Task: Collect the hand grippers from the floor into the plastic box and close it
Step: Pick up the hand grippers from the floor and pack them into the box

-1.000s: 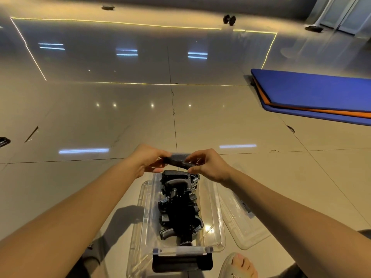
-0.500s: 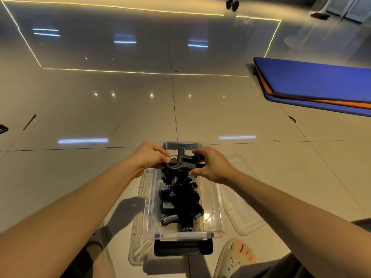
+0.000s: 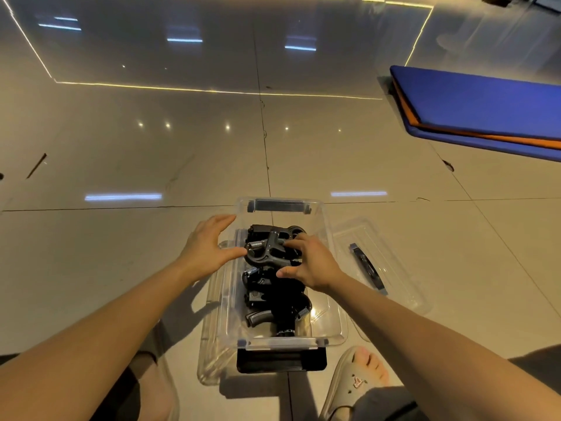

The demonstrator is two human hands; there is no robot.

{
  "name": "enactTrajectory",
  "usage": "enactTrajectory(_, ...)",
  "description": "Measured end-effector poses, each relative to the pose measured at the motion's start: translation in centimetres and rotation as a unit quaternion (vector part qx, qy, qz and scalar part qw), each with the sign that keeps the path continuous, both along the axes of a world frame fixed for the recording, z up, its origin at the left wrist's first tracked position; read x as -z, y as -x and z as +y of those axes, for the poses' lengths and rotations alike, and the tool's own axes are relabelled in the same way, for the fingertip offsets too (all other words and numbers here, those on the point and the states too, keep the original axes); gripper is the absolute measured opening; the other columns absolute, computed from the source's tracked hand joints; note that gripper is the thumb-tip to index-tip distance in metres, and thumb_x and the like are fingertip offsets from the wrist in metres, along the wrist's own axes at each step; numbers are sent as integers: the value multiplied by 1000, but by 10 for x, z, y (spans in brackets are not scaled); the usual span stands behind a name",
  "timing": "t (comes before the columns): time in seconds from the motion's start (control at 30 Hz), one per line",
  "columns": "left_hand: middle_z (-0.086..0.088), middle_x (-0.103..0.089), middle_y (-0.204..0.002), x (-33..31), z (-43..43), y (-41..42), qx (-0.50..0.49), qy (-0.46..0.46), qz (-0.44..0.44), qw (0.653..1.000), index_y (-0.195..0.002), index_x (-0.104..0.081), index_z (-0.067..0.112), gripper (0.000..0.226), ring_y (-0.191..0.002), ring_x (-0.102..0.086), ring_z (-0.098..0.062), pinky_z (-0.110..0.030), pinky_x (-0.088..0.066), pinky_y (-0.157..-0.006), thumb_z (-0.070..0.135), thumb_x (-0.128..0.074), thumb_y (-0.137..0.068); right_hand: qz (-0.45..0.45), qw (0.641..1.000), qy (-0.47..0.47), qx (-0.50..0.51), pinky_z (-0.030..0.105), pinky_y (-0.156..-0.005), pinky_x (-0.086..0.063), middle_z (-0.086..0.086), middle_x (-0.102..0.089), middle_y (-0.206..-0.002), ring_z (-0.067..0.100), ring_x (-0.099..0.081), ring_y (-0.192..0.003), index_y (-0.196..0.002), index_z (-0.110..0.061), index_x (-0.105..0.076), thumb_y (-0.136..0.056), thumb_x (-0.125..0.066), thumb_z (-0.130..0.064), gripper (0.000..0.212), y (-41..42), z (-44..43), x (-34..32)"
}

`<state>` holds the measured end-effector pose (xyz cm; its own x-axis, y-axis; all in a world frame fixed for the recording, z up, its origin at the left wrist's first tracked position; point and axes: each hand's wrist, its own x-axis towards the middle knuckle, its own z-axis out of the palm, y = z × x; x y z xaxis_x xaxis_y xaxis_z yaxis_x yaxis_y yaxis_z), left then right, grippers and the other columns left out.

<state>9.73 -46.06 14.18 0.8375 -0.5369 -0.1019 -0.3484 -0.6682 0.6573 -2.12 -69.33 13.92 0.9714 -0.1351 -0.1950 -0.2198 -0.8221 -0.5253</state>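
Observation:
The clear plastic box [image 3: 282, 342] stands on the tiled floor in front of me, open at the top. Several black hand grippers [image 3: 273, 299] with metal springs lie piled in it. One more hand gripper [image 3: 265, 250] sits on top at the far end. My left hand [image 3: 209, 250] hovers at the box's left rim with fingers spread, its thumb close to that gripper. The fingers of my right hand [image 3: 309, 264] rest on the gripper's right side, with the thumb held apart. The clear lid [image 3: 391, 268] lies on the floor just right of the box.
A blue mat [image 3: 485, 107] with an orange layer lies at the far right. My sandalled foot [image 3: 358, 378] is by the box's near right corner. A second clear plastic piece [image 3: 212, 335] sticks out from under the box's left side.
Both hands lowered the gripper they held onto the pile in the box. My left hand has let go and spread its fingers, and my right hand's grip has loosened. The view tilted downward.

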Motion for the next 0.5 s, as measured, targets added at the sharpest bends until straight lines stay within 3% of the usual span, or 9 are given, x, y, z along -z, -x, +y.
enactTrajectory(0.1,7,-25,-164,11,12,2,39,-29,42,998,-156,-34,29,80,-150,-20,-18,-43,-18,-121,49,-71,-87,16,1000,8,-5,42,-118,-34,4,-44,-153,25,-37,-142,-146,-19,-53,-77,-81,-50,80,-1,5,18)
enactTrajectory(0.23,12,-17,-166,22,24,8,65,-24,51,996,-157,-25,37,76,-153,-13,-16,-39,-11,-122,45,-66,-94,42,997,56,-40,38,-110,-40,1,-51,-140,23,-42,-134,-147,-19,-52,-80,-78,-52,79,-2,12,41)
enactTrajectory(0.33,17,-7,-166,26,29,5,93,-53,11,994,-158,-20,40,82,-153,-6,-10,-43,-9,-123,59,-59,-89,41,994,91,-51,37,-105,-43,-1,-52,-134,21,-42,-129,-147,-20,-51,-82,-76,-52,76,-3,14,52)
enactTrajectory(0.5,24,5,-162,24,28,4,135,-93,-13,986,-160,-8,36,104,-150,4,-3,-35,-3,-120,82,-40,-72,32,990,125,-55,34,-105,-42,-3,-52,-135,20,-43,-128,-147,-22,-51,-84,-74,-53,74,-5,11,63)
